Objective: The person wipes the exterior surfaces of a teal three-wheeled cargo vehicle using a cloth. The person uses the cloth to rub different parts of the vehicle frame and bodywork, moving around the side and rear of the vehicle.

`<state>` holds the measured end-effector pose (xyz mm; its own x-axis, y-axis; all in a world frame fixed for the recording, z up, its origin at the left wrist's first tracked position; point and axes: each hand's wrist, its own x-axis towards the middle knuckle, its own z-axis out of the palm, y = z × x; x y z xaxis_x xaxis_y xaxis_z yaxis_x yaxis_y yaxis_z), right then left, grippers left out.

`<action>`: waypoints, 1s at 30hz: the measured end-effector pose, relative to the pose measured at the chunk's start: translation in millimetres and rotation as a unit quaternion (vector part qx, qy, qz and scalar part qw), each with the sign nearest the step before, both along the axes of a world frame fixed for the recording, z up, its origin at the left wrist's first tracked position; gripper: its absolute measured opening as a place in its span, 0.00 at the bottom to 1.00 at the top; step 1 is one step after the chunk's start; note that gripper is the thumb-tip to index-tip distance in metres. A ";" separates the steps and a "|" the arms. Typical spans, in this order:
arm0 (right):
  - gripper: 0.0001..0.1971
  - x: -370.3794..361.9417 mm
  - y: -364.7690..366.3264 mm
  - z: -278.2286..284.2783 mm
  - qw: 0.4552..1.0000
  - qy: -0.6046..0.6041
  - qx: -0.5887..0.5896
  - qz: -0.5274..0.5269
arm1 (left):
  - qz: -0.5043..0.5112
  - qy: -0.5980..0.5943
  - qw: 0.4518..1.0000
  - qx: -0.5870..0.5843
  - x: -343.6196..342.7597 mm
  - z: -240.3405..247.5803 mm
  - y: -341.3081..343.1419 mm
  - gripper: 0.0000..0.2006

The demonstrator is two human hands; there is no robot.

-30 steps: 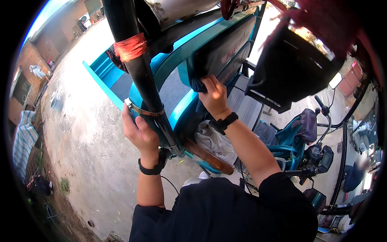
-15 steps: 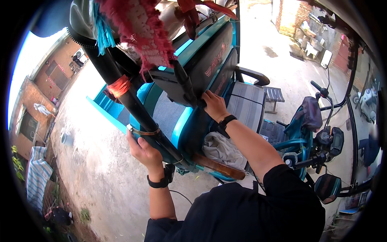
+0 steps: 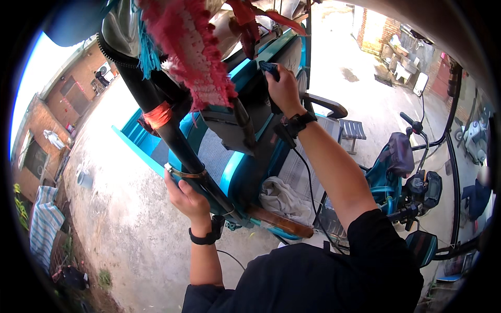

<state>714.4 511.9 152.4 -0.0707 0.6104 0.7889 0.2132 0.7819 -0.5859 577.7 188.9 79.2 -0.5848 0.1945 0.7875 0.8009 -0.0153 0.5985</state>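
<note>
My right hand [image 3: 284,91] is raised over the seat back of a teal three-wheeler [image 3: 229,175], its fingers closed round a small dark blue thing [image 3: 269,68]. It could be a bunched rag; its kind is unclear. A black strap and a thin cable hang at my right wrist. Lower left, my left hand [image 3: 189,202] rests beside a slanting black pole [image 3: 182,148], fingers stretched upward. Its fingertips are at the end of a brownish clamp band [image 3: 188,173] round the pole. Orange cord [image 3: 157,116] is wound higher up.
Frayed red cloth [image 3: 185,52] hangs in front. A wooden armrest [image 3: 279,221] and pale crumpled cloth [image 3: 284,198] lie by the seat. Handlebars and a mirror [image 3: 421,248] stand at right. A small stool [image 3: 352,130], bucket [image 3: 84,180] and striped cloth [image 3: 44,219] are around.
My right hand has risen from the lower edge of the seat back to above it, now with the dark blue thing in its fingers. My left hand has stayed in place.
</note>
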 end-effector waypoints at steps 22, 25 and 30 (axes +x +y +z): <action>0.10 -43.9 -107.3 13.1 0.994 0.069 0.038 0.078 | 0.002 -0.003 1.000 0.007 -4.1 -4.6 5.7 0.32; 0.18 -52.9 -150.4 -5.6 0.956 0.128 0.111 0.239 | -0.020 -0.027 0.999 0.016 0.3 -0.8 5.3 0.32; 0.18 -28.2 -142.0 5.9 0.991 -0.048 0.112 0.063 | -0.015 0.012 1.000 -0.004 -13.6 -11.4 -2.0 0.31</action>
